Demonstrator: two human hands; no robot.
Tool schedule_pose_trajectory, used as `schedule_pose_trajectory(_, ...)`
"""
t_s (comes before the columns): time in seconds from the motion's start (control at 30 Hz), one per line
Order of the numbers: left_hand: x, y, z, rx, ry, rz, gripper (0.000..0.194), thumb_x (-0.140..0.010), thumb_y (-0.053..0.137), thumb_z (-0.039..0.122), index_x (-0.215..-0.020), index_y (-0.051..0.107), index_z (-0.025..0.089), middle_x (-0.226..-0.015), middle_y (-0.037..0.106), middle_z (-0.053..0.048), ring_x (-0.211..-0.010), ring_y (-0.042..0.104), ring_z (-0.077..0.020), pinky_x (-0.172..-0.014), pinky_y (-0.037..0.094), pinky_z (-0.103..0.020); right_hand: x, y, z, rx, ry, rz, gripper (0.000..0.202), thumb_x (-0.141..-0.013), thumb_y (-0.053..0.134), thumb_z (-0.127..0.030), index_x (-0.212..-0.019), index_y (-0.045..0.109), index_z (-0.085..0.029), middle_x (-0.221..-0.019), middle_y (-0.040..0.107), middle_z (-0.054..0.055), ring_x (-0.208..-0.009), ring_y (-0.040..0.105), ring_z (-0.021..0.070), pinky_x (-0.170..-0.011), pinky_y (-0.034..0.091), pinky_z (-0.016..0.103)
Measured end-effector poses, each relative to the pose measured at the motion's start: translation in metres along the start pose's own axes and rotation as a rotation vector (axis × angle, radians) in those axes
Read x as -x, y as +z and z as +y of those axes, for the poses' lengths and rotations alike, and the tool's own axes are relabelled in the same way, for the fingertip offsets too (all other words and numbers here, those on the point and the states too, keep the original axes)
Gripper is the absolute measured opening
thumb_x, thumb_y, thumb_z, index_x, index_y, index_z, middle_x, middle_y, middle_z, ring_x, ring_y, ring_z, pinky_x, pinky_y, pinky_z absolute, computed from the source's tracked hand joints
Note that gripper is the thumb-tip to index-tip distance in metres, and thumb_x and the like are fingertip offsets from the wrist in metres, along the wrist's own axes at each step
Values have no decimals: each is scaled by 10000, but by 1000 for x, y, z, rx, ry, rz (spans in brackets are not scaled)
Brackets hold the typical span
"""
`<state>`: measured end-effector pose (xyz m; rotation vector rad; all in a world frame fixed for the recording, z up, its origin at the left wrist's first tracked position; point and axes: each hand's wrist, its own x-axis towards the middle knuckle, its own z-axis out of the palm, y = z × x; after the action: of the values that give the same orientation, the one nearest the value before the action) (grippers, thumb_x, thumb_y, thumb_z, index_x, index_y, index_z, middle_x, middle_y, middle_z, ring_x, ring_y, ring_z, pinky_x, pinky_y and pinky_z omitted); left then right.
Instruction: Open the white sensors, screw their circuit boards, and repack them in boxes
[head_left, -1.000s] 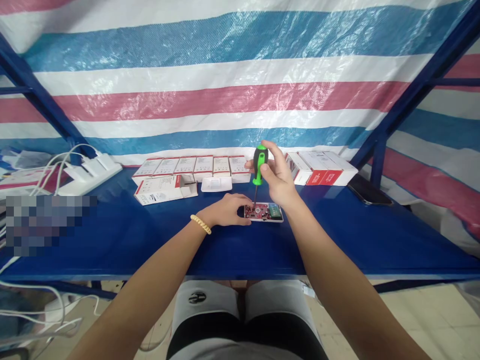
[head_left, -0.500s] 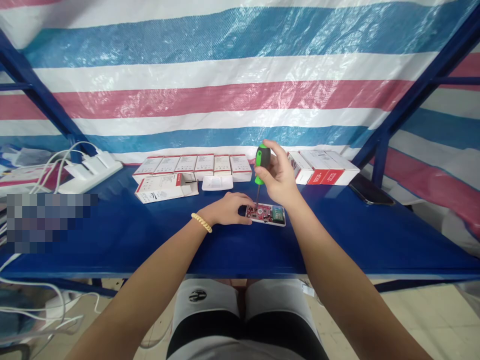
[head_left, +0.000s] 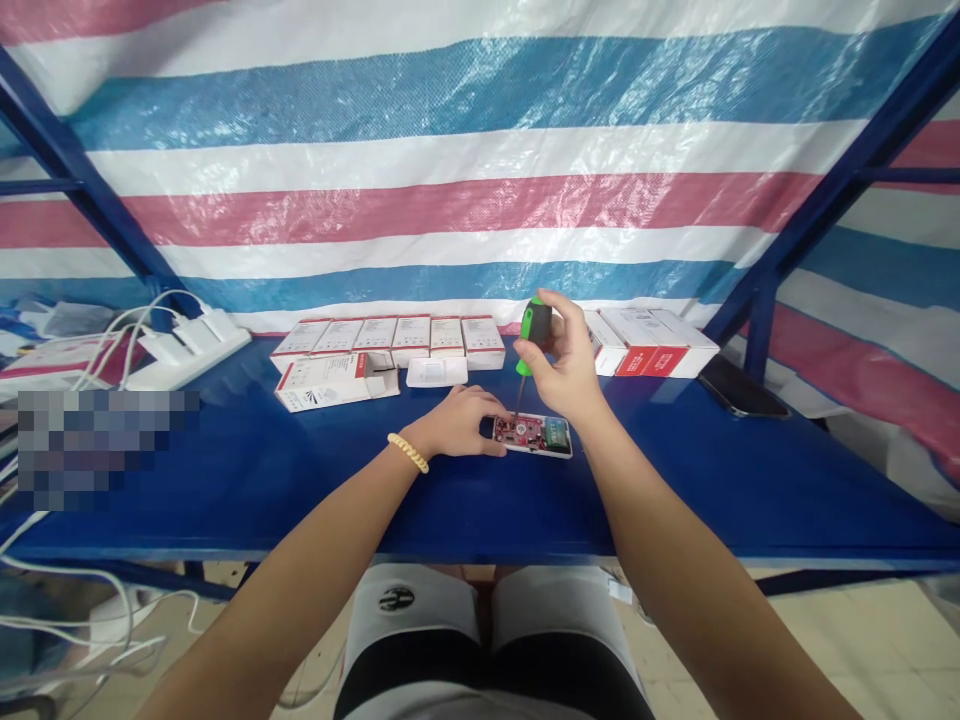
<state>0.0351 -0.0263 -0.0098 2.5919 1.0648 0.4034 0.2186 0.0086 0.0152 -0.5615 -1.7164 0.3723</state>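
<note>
A white device (head_left: 532, 436) with a red circuit board and a green-grey part at its right end lies face up on the blue table. My left hand (head_left: 463, 422) grips the device's left end between thumb and fingers. In my right hand (head_left: 564, 362) is a green and black screwdriver (head_left: 535, 330), held by its handle between thumb and fingers. Its shaft points down, tilted slightly, and the tip is at the upper left part of the board. Just behind my left hand lies a white cover (head_left: 437, 372).
A row of white and red boxes (head_left: 367, 335) stands behind, with an opened box (head_left: 330, 382) in front. More boxes (head_left: 652, 345) and a black phone (head_left: 742, 388) are at the right. A power strip (head_left: 187, 355) with plugs and cables sits left.
The camera view has shifted slightly. The screwdriver handle leans a little further to the right, my right hand moving with it. My left hand keeps its hold on the device.
</note>
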Motion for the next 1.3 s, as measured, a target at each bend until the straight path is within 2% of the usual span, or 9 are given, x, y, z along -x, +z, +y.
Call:
schedule_pose_trajectory(0.13,1,-1,-4,38,0,0,403,-726,798,431,-1056,709,216,-1153,690,-66,-1111,575,-276,-982,341,-425,-2,-2,3,-46,58,116,567,-877,633,-455,-1379,397,-340,-925,627,28,-684,635,179,-587,598,381)
schedule_pose_trajectory(0.37,11,-10,-12,97,-20,42,644,-665,817,552,-1197,651,228,-1168,686,-69,-1126,580,-291,-1006,377,-450,-18,-38,27,-104,136,387,627,-841,662,-510,-1345,309,-385,-889,660,19,-624,676,196,-487,548,344)
schedule_pose_trajectory(0.43,16,-17,-17,173,-41,145,665,-675,809,547,-1226,632,220,-1191,685,-76,-1119,596,-274,-1006,411,-430,-14,-47,36,-156,261,442,620,-796,710,-515,-1262,333,-354,-817,653,-22,-502,624,158,-413,493,295)
schedule_pose_trajectory(0.53,22,-29,-28,229,-133,429,388,-821,678,401,-1137,658,178,-1158,701,-81,-1059,632,-223,-935,477,-361,-2,-52,48,-243,435,558,682,-691,793,-518,-1134,315,-318,-659,589,-114,-355,521,111,-318,400,231)
schedule_pose_trajectory(0.6,26,-35,-36,135,-233,512,239,-848,584,285,-1028,691,171,-1054,726,-66,-930,650,-198,-845,500,-335,6,-50,52,-279,498,611,711,-654,810,-528,-1083,288,-307,-611,553,-148,-326,504,105,-298,388,219)
schedule_pose_trajectory(0.73,31,-42,-46,24,-294,375,209,-804,568,229,-911,740,172,-861,737,-44,-715,624,-169,-739,497,-315,13,-41,52,-312,541,586,727,-652,802,-545,-1065,257,-301,-603,545,-164,-320,517,105,-294,402,215)
schedule_pose_trajectory(0.9,33,-41,-45,-80,-324,113,184,-749,614,236,-844,769,207,-817,754,-38,-719,651,-194,-718,487,-317,16,-28,40,-315,564,478,695,-686,779,-520,-1079,250,-299,-648,573,-149,-320,516,96,-294,400,211)
schedule_pose_trajectory(1.17,29,-35,-51,-243,-339,22,209,-804,581,258,-839,785,231,-854,762,-54,-796,664,-222,-765,467,-328,19,-18,35,-316,556,396,627,-733,753,-489,-1086,266,-313,-671,553,-144,-321,513,85,-296,402,204)
schedule_pose_trajectory(1.3,27,-33,-52,-215,-348,43,193,-803,596,257,-837,785,236,-871,758,-53,-816,660,-222,-770,463,-329,19,-17,34,-328,529,378,608,-742,747,-494,-1069,268,-313,-685,562,-137,-326,511,78,-292,400,199)
